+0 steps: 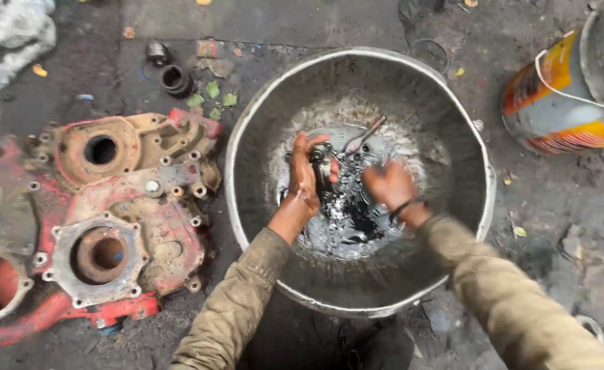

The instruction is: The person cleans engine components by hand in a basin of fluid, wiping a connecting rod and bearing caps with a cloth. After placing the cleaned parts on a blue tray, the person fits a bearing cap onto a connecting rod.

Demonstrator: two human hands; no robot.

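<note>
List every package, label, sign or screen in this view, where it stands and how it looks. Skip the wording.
Bucket: upper right on the ground, beyond the metal basin; round, lying tilted, with a wrap-around printed label in orange, yellow and grey-white, and a white wire handle.
No signs or screens in view.

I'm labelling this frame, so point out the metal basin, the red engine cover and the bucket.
Basin (247, 130): head view, on its bare left rim.
Engine cover (120, 199): head view, on its flat red middle.
Bucket (555, 113): head view, on its orange and white side.
</note>
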